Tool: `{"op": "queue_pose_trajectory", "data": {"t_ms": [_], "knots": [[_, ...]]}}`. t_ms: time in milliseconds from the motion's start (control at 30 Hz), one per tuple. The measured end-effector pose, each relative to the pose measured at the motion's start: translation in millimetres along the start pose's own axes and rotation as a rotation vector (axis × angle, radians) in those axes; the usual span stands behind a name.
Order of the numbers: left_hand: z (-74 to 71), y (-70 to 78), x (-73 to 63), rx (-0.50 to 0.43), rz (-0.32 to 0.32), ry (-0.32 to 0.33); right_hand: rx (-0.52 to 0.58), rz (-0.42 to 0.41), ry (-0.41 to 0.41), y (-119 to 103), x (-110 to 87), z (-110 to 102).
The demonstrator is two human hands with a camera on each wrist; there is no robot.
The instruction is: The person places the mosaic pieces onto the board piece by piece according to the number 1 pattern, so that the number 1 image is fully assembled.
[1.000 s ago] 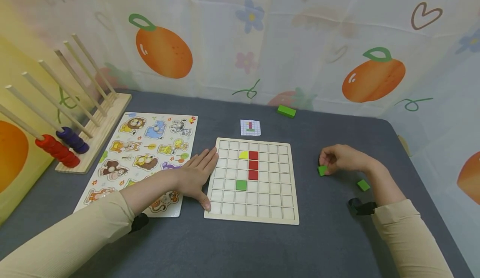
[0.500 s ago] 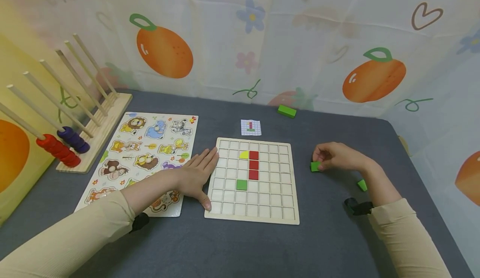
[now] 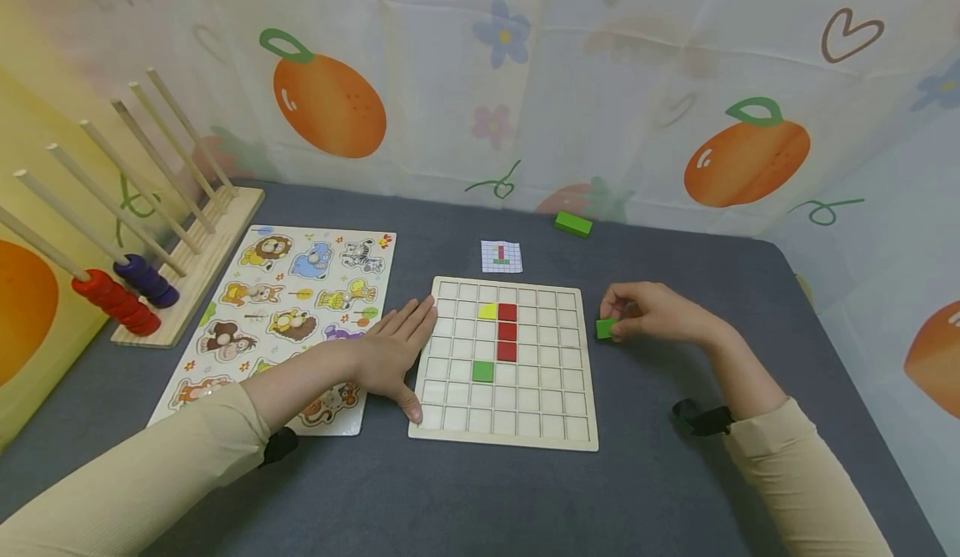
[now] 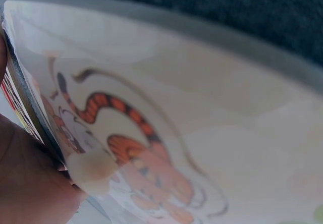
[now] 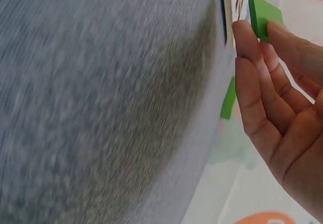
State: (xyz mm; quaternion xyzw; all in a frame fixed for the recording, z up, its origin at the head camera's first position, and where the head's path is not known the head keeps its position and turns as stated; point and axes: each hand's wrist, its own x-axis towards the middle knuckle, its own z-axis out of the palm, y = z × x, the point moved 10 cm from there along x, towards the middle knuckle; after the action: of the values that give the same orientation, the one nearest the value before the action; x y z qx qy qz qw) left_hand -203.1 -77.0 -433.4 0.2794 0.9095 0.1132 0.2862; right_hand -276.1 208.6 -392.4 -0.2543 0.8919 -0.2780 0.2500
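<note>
A wooden grid board (image 3: pixel 525 434) lies mid-table; in its squares are a yellow tile (image 3: pixel 487 312), a column of red tiles (image 3: pixel 507 332) and a green tile (image 3: pixel 483 371). My left hand (image 3: pixel 390 353) rests spread along the board's left edge, its wrist over an animal puzzle board (image 3: pixel 378 248). Just right of the grid board, my right hand (image 3: pixel 645 313) pinches a small square green tile (image 3: pixel 605 328) between thumb and fingers. The right wrist view shows this held tile (image 5: pixel 266 14) edge-on, above the table.
Behind the grid board lies a small paper pattern card (image 3: pixel 501 257). A longer green block (image 3: pixel 573 223) sits near the back wall cloth (image 3: pixel 435 57). At the left stands a wooden peg rack (image 3: pixel 225 223) with red rings (image 3: pixel 116 300) and blue rings (image 3: pixel 146 280).
My right hand has moved left with the green tile, close to the board's right edge. The loose green tile by the right forearm is now out of sight. My left hand stays put.
</note>
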Motion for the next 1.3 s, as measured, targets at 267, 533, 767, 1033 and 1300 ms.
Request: {"op": "queue_pose_trajectory", "data": {"t_ms": [267, 533, 767, 1033, 1300], "knots": [[-0.3, 0.6, -0.1, -0.005, 0.009, 0.005, 0.024, -0.050, -0.003, -19.7, 9.7, 10.1], [0.4, -0.4, -0.8, -0.038, 0.026, 0.000, 0.019, -0.093, -0.008, -41.2, 19.8, 18.3], [-1.0, 1.6, -1.1, -0.024, 0.018, -0.003, 0.007, -0.127, -0.001, -56.0, 26.7, 21.9], [0.6, -0.6, 0.1, -0.006, 0.005, -0.004, 0.007, -0.153, -0.008, -72.4, 34.6, 27.7], [1.5, -1.3, 0.8, 0.004, 0.003, -0.008, 0.019, -0.177, -0.029, -86.4, 45.1, 34.5]]}}
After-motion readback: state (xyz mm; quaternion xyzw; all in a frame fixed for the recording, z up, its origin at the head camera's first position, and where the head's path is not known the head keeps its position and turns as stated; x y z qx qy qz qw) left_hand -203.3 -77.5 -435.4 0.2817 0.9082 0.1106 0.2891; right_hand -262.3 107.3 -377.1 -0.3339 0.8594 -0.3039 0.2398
